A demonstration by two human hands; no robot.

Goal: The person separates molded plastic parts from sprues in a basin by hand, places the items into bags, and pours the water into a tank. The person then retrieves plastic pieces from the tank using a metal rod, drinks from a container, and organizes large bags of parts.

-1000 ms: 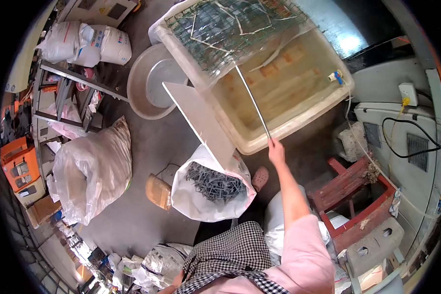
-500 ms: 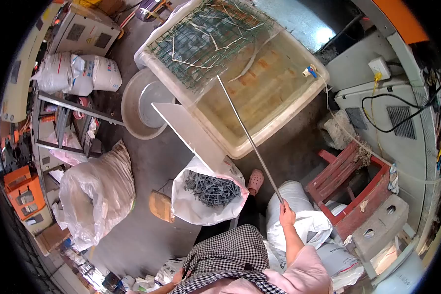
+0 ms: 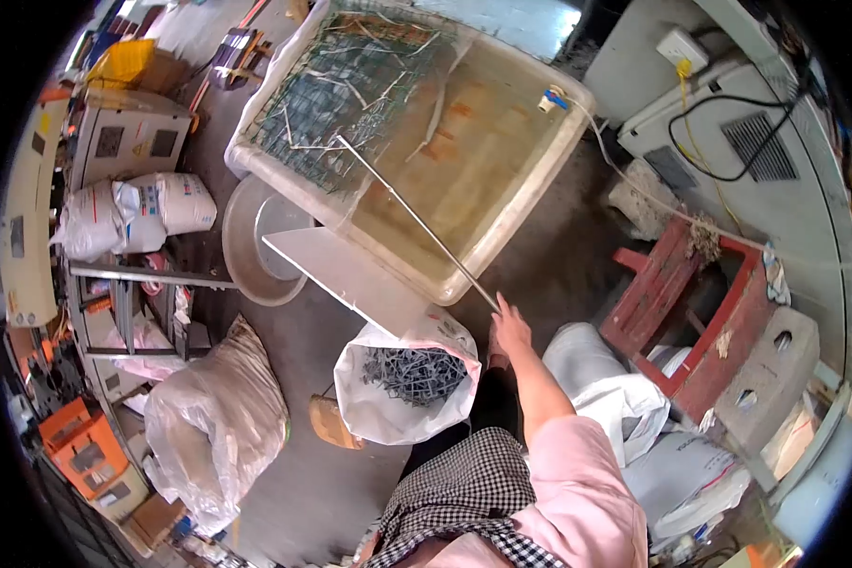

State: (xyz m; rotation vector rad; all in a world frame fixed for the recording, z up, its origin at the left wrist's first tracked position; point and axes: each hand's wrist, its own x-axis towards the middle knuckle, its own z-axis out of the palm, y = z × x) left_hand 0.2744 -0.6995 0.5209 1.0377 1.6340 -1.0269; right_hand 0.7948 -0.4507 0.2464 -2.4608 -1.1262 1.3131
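My right hand (image 3: 511, 333) is closed round the near end of a long thin metal rod (image 3: 417, 218). The rod slants up and left across the rim of a large pale tub (image 3: 502, 257) of murky water. Its far end lies over a green wire mesh (image 3: 350, 76), which covers the tub's left part and carries several pale strips. Inside the tub, a long pale strip (image 3: 434, 114) lies by the mesh's edge. Just left of my right hand stands an open white sack (image 3: 360, 402) of dark grey plastic pieces (image 3: 412, 374). My left hand is out of sight.
A white board (image 3: 341, 270) leans between tub and sack. A round basin (image 3: 241, 256) stands left of the tub. A plastic-covered sack (image 3: 218, 407) is at left, a wooden stool (image 3: 331, 421) beside the white sack. At right are a red frame (image 3: 634, 293) and a concrete block (image 3: 772, 379).
My right hand has moved up and left, carrying the rod; its far end has shifted left to the mesh. The camera view has turned somewhat. My left hand has left the view.
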